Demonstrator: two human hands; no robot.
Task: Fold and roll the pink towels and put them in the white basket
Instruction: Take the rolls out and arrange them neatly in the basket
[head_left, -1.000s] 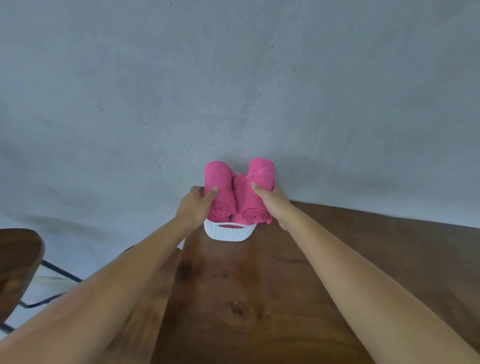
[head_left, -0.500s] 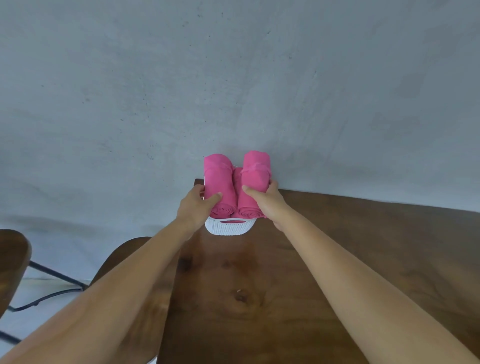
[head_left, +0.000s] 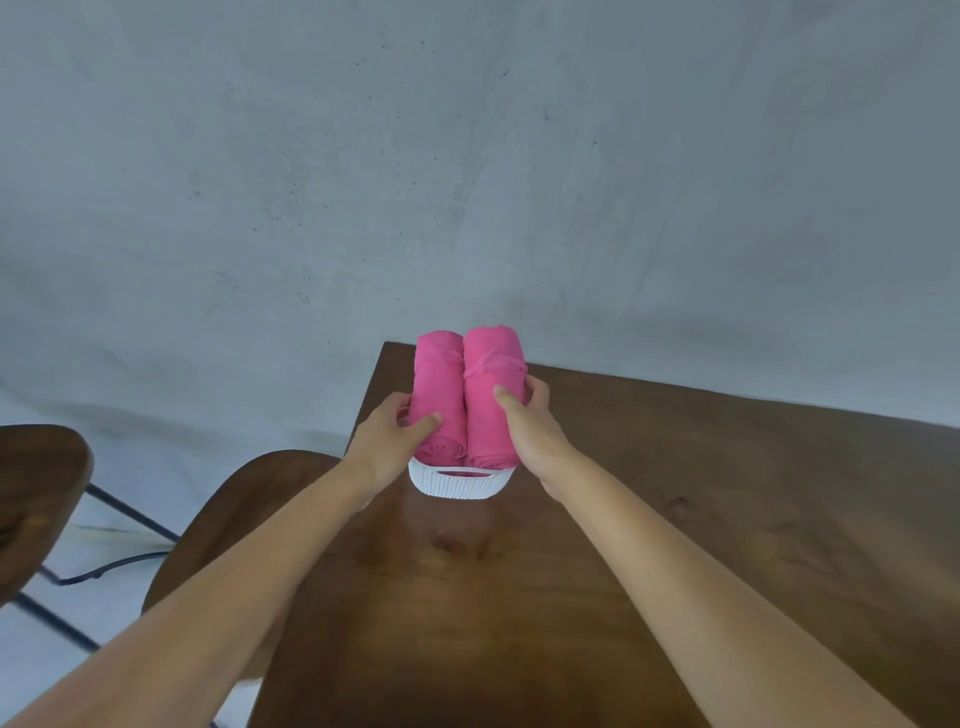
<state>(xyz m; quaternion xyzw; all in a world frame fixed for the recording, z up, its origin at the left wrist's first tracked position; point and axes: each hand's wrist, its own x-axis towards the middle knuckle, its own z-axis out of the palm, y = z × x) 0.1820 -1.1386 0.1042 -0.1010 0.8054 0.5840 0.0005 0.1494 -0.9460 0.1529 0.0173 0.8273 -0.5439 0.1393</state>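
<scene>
Two rolled pink towels lie side by side in the white basket (head_left: 457, 483), which stands near the far left corner of the wooden table (head_left: 675, 519). My left hand (head_left: 387, 441) grips the left towel roll (head_left: 439, 384), thumb on top and fingers round its outer side. My right hand (head_left: 524, 426) grips the right towel roll (head_left: 491, 384), thumb on top and fingers curled round its right side. Both rolls stick out past the basket's far rim, and most of the basket is hidden under them.
A grey wall rises right behind the table. To the left of the table stand a wooden chair seat (head_left: 234, 509) and a second wooden seat (head_left: 36, 499) on black metal legs, over a pale floor.
The two rolls have come closer together and now lie snug and parallel. My right hand has shifted from the roll's near end to wrap round its side. The view has shifted.
</scene>
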